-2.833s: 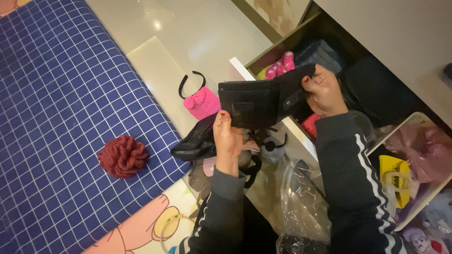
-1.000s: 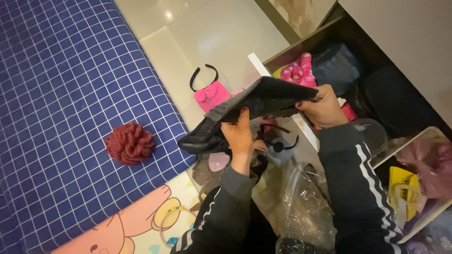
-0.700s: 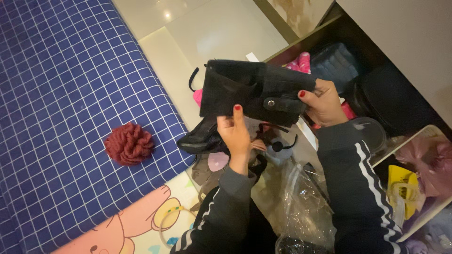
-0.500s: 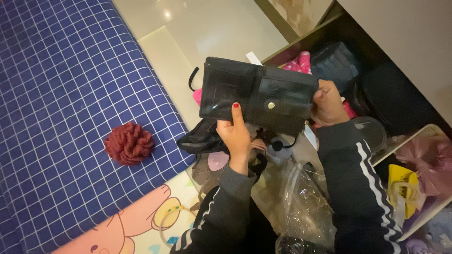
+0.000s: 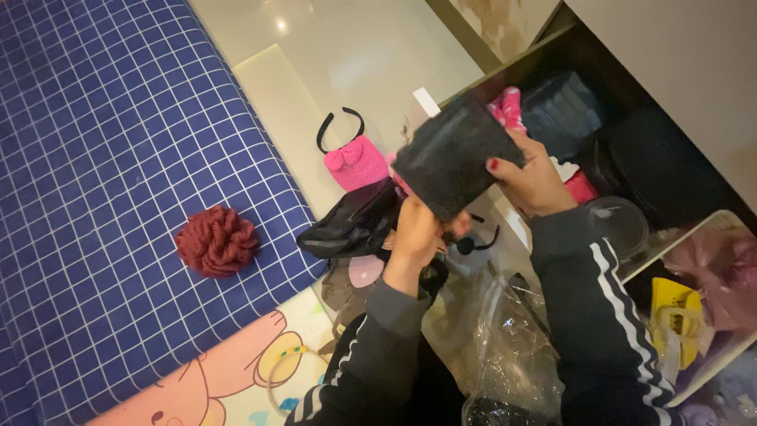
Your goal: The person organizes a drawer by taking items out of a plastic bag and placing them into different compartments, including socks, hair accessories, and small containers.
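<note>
Both hands are gripping a black wallet (image 5: 456, 155), which is being held folded in the air above the floor (image 5: 347, 71), just in front of an open drawer (image 5: 599, 134). The right hand (image 5: 530, 175) is clamping the wallet's right edge, thumb on top. The left hand (image 5: 418, 233) is supporting the lower corner from beneath; its fingers are partly hidden, so the exact grip cannot be told.

Directly below the wallet a black bag (image 5: 351, 225) is lying beside a pink bow headband (image 5: 352, 158). A dark red yarn ball (image 5: 217, 241) is resting well apart on the blue checked mattress (image 5: 102, 173). A clear plastic bag (image 5: 509, 347) is sitting near the person's lap.

Risk: the left hand is contacting only a corner. If the right thumb is relaxing, the wallet is likely to drop into the clutter below, and loose contents could be spilling out.
</note>
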